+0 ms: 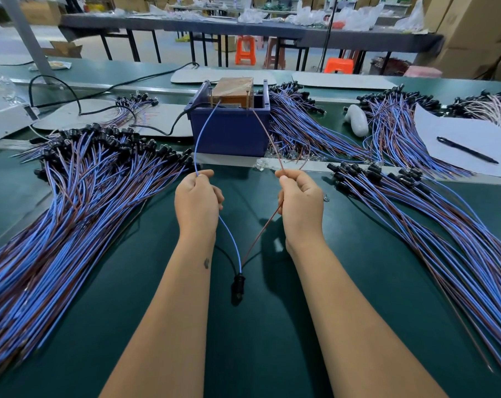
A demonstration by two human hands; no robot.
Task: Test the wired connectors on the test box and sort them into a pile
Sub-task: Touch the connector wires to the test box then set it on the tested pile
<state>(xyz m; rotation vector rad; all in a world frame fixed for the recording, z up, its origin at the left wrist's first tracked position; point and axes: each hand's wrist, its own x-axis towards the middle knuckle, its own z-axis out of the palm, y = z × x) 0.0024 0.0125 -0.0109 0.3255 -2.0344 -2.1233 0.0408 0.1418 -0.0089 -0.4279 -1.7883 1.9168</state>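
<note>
no writing can be read. the left hand (197,196) pinches one blue wire (202,133), the right hand (301,196) pinches one brown wire (268,139). both wires reach the test box (232,122). their black connector (239,282) hangs between the arms.

Inside the curled fingers of the left hand (197,196) a stretch of the blue wire (199,139) is hidden, and a stretch of the brown wire (265,127) is hidden likewise inside the right hand (301,201). Beyond the fingertips, the wire ends are lost behind the rim of the test box (230,122), so their contacts cannot be made out. Below the fingers, the black connector (239,284) is blurred. Left of the left fingers, the pile (71,202) is cut off by the picture's edge; right of the right fingers, the other pile (444,225) is cut off too.
</note>
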